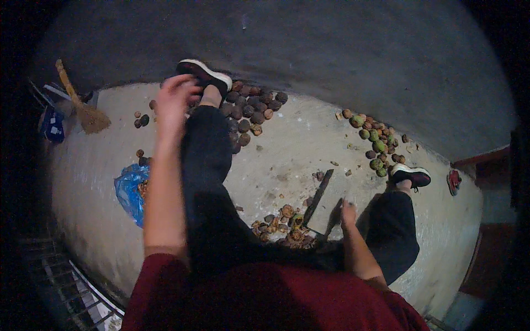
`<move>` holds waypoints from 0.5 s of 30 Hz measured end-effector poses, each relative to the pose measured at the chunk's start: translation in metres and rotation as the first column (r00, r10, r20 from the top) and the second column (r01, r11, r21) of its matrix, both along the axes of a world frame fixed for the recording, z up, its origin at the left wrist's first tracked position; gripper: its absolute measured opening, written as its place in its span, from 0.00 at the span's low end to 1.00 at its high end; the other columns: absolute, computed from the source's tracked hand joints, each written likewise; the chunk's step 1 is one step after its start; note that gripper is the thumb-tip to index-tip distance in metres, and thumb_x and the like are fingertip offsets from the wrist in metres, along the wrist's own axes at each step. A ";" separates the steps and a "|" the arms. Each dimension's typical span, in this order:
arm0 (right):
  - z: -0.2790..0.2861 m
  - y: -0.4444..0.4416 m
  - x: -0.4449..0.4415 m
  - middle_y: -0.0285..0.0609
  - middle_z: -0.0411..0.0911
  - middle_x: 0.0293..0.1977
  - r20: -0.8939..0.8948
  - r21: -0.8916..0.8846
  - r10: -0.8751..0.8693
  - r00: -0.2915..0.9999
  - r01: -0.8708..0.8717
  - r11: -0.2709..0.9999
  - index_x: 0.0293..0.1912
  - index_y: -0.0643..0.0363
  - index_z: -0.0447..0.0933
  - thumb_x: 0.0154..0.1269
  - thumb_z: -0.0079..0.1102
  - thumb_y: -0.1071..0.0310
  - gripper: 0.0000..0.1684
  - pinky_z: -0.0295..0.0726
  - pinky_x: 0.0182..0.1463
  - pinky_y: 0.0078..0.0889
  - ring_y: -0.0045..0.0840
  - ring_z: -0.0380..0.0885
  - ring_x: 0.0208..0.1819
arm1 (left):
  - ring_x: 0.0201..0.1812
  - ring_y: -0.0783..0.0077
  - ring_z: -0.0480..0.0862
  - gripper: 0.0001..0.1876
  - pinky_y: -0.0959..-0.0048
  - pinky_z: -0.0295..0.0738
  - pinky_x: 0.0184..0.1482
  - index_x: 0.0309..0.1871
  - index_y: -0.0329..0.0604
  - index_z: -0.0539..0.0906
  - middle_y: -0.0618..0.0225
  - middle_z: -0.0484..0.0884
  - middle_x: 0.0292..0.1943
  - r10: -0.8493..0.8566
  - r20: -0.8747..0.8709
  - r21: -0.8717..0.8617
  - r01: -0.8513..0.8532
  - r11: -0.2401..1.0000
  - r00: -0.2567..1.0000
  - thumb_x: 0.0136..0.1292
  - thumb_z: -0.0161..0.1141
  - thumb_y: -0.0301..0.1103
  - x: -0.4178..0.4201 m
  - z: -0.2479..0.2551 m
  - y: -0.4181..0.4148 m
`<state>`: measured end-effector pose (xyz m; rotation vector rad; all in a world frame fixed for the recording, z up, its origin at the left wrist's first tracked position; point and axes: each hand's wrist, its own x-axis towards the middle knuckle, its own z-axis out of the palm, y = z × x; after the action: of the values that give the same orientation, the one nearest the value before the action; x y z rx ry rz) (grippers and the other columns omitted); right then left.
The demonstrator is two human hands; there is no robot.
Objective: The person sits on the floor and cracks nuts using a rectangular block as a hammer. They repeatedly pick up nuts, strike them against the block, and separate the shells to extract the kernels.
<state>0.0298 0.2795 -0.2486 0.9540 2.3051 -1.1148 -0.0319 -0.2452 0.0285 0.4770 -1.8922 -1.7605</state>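
Note:
My left hand (178, 95) is blurred, its fingers apart, over my left shoe (207, 74) by the wall. Beside that shoe lies a pile of dark-husked walnuts (252, 105). My right hand (348, 212) hangs between my knees with its fingers curled; whether it grips anything is unclear. Left of it on the floor is a dark narrow strip (319, 196), perhaps an edge of a flat piece. Close to my lap lie broken walnut husks (285, 223), partly hidden by my trousers. My left forearm covers part of a blue plastic bag (129, 194) with brownish pieces in it.
Green and brown walnuts (377, 145) lie along the wall (331, 58), near my right shoe (410, 176). A straw hand broom (89, 113) leans at the far left by a blue box (52, 124). A red shoe (454, 182) stands at right. Metal grating (70, 285) shows lower left.

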 end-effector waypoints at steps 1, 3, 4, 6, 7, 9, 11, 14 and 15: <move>-0.012 0.004 0.008 0.64 0.65 0.56 0.023 -0.065 0.027 0.999 -0.025 0.998 0.57 0.75 0.63 0.60 0.54 0.45 0.41 0.64 0.60 0.40 0.49 0.66 0.57 | 0.32 0.72 0.80 0.13 0.76 0.75 0.36 0.48 0.33 0.77 0.62 0.82 0.35 -0.109 0.143 -0.064 0.119 0.991 0.984 0.61 0.55 0.29 -0.022 -0.007 0.022; -0.035 0.010 0.015 0.64 0.65 0.57 0.053 -0.189 0.088 0.995 -0.077 0.979 0.58 0.76 0.61 0.59 0.51 0.37 0.49 0.65 0.59 0.39 0.47 0.66 0.58 | 0.26 0.73 0.80 0.08 0.75 0.74 0.25 0.40 0.36 0.79 0.63 0.81 0.28 -0.227 0.293 0.084 0.211 0.974 0.929 0.61 0.54 0.28 -0.067 -0.084 0.050; -0.050 0.013 0.016 0.63 0.62 0.59 0.029 -0.166 0.023 0.999 -0.018 0.986 0.61 0.76 0.58 0.55 0.56 0.36 0.53 0.65 0.60 0.37 0.44 0.66 0.59 | 0.23 0.74 0.79 0.06 0.72 0.72 0.21 0.29 0.38 0.80 0.64 0.80 0.25 -0.190 0.361 0.134 0.151 0.979 0.913 0.58 0.54 0.27 -0.086 -0.134 0.065; -0.041 -0.001 0.014 0.60 0.64 0.59 0.065 -0.300 -0.050 0.997 0.067 0.951 0.60 0.76 0.59 0.53 0.59 0.36 0.53 0.65 0.60 0.37 0.42 0.66 0.58 | 0.36 0.51 0.82 0.08 0.59 0.74 0.38 0.29 0.33 0.82 0.51 0.82 0.31 0.077 0.535 -0.768 0.446 0.460 0.842 0.50 0.55 0.29 -0.093 -0.249 0.060; -0.036 0.008 0.015 0.58 0.64 0.59 0.079 -0.341 -0.141 0.987 0.160 0.927 0.60 0.75 0.60 0.52 0.60 0.36 0.54 0.66 0.59 0.37 0.41 0.67 0.58 | 0.39 0.48 0.81 0.09 0.56 0.74 0.41 0.32 0.33 0.82 0.49 0.81 0.33 -0.002 0.550 -0.439 0.291 0.850 0.835 0.51 0.57 0.31 -0.082 -0.237 0.100; -0.041 0.002 0.007 0.55 0.64 0.59 0.229 -0.416 0.024 0.973 0.076 0.906 0.63 0.75 0.55 0.47 0.65 0.36 0.59 0.67 0.58 0.36 0.39 0.67 0.57 | 0.40 0.44 0.80 0.11 0.56 0.74 0.42 0.35 0.34 0.80 0.45 0.81 0.35 0.276 0.434 -0.576 0.028 0.817 0.858 0.52 0.57 0.33 -0.056 -0.330 0.066; -0.018 0.002 0.007 0.55 0.62 0.60 0.263 -0.609 0.040 0.964 0.134 0.782 0.64 0.75 0.51 0.45 0.66 0.36 0.63 0.68 0.58 0.37 0.40 0.66 0.58 | 0.40 0.44 0.80 0.11 0.55 0.74 0.43 0.37 0.34 0.79 0.44 0.80 0.36 0.270 0.485 -0.532 0.035 0.846 0.832 0.54 0.56 0.32 -0.068 -0.333 0.091; -0.033 0.005 0.017 0.57 0.67 0.55 0.118 -0.382 -0.061 0.991 0.102 0.918 0.62 0.74 0.52 0.45 0.69 0.43 0.59 0.70 0.54 0.37 0.41 0.69 0.54 | 0.40 0.46 0.81 0.09 0.56 0.76 0.42 0.38 0.35 0.78 0.44 0.80 0.37 0.224 0.668 -0.521 0.232 0.822 0.709 0.56 0.55 0.30 -0.092 -0.301 0.112; -0.027 -0.006 0.018 0.59 0.66 0.55 0.064 -0.305 -0.057 0.996 0.074 0.950 0.63 0.76 0.50 0.43 0.70 0.44 0.61 0.70 0.53 0.37 0.41 0.70 0.53 | 0.39 0.47 0.81 0.09 0.56 0.76 0.41 0.38 0.35 0.77 0.45 0.80 0.37 0.216 0.738 -0.511 0.321 0.797 0.639 0.57 0.54 0.30 -0.097 -0.298 0.114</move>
<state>0.0474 0.2732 -0.2751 0.9307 1.9914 -1.4064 -0.1293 -0.1311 -0.2697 1.0398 -2.9379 -0.8478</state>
